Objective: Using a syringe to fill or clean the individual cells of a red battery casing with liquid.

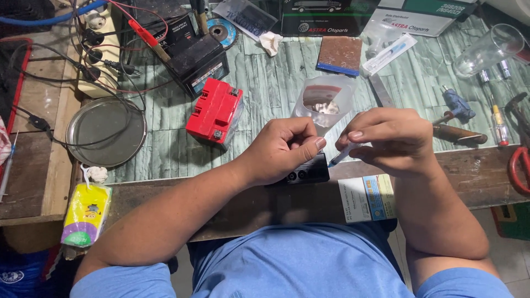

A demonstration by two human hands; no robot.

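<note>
Resting on the tabletop edge, the left hand closes its grip over a small black box. The right hand pinches a thin white syringe, tip just beside the box. A clear plastic bag stands behind, a red battery nearby.

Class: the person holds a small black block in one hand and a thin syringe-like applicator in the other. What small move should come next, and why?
Probably ease the applicator tip down to the black block. The right hand angles its tip toward the block, just short of it, while the left hand steadies the block at the bench edge.
</note>
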